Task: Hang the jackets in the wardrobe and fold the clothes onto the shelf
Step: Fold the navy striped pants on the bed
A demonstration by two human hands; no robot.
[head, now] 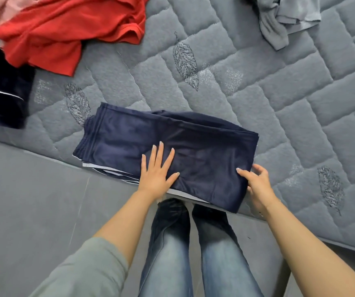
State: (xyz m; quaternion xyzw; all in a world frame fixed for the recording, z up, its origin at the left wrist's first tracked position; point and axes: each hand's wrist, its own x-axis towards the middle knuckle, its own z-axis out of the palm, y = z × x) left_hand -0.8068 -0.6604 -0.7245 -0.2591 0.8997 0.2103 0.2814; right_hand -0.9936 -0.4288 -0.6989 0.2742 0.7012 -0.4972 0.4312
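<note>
Left hand (158, 171): flat, fingers spread, presses the folded navy shorts (172, 144).
Right hand (255, 183): pinches their right edge.
Handling: probably soft, light, slippery; best taken under both side edges.

Nothing here can be read: no label, brand, number or sign shows on the folded navy garment (168, 146) or on the clothes lying around it.

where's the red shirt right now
The crumpled red shirt lies at the head view's upper left on the grey quilted mattress, beside a dark navy garment, away from both hands.
</note>
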